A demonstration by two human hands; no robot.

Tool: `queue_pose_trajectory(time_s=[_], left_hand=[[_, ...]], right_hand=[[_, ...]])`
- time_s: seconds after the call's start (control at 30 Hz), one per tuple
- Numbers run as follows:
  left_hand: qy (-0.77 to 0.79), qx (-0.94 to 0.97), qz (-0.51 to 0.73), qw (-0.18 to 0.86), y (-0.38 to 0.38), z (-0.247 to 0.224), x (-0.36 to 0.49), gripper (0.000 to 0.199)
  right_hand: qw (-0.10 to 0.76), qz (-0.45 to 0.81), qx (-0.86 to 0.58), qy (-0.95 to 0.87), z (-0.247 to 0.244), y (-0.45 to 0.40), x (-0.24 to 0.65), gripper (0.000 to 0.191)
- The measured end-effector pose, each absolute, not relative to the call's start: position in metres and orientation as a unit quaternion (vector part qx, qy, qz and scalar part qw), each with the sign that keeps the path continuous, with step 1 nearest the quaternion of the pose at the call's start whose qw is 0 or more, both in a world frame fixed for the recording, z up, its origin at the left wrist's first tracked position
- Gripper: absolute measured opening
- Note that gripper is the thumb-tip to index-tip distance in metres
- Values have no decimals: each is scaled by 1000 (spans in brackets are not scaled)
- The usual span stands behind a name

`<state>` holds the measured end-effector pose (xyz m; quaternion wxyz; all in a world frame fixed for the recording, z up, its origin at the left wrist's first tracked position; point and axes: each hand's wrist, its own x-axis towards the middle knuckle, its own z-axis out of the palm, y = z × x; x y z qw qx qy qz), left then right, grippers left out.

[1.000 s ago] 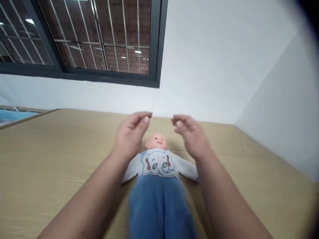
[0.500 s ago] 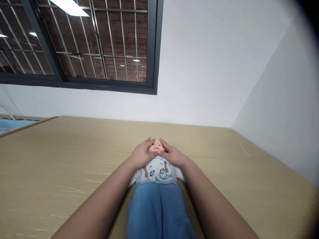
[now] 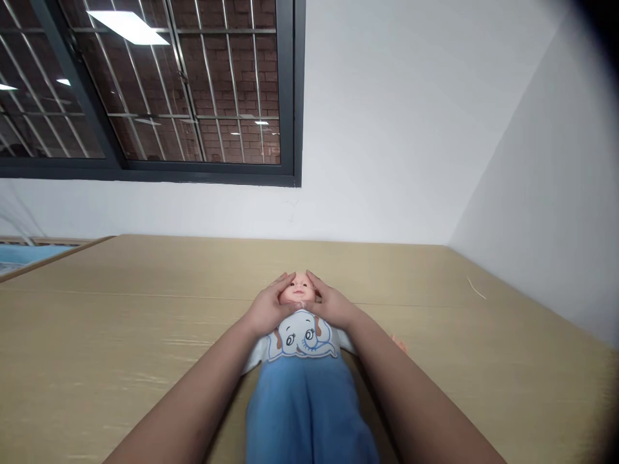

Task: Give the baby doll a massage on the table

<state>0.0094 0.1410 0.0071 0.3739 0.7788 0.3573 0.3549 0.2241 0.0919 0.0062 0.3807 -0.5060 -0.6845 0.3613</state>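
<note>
A baby doll (image 3: 309, 399) lies on its back on a tan surface, feet toward me. It wears blue trousers and a white top with an elephant face printed on the chest. My left hand (image 3: 271, 308) cups the left side of the doll's head (image 3: 297, 291), its thumb under the chin. On the other side, my right hand (image 3: 333, 304) is curved round the head the same way. Both thumbs nearly meet below the doll's mouth. Part of a doll's hand (image 3: 400, 343) shows beyond my right forearm.
The tan tabletop (image 3: 145, 335) reaches to a white wall (image 3: 377, 129). A barred window (image 3: 203, 84) is set in that wall at upper left. A thin pale strand (image 3: 476, 289) lies on the right. Something light blue (image 3: 29, 254) shows past the left edge.
My hands have spread slightly, so more of the doll's face shows. The doll's hand has come into sight past my right forearm. The view has shifted slightly.
</note>
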Motion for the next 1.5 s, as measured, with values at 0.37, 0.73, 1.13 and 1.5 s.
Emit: queue_pose_trajectory(time_s=[0.37, 0.73, 1.13, 1.5], left_hand=[[345, 692, 392, 498, 136, 8, 7, 96], [324, 699, 375, 515, 139, 9, 3, 96], [288, 682, 359, 568, 145, 6, -11, 89], [389, 702, 344, 488, 137, 7, 1, 105]], right_hand=[[358, 285, -549, -700, 18, 87, 216, 101], [374, 220, -556, -709, 23, 89, 214, 85], [480, 417, -440, -634, 3, 103, 230, 61], [436, 373, -510, -641, 4, 99, 216, 100]])
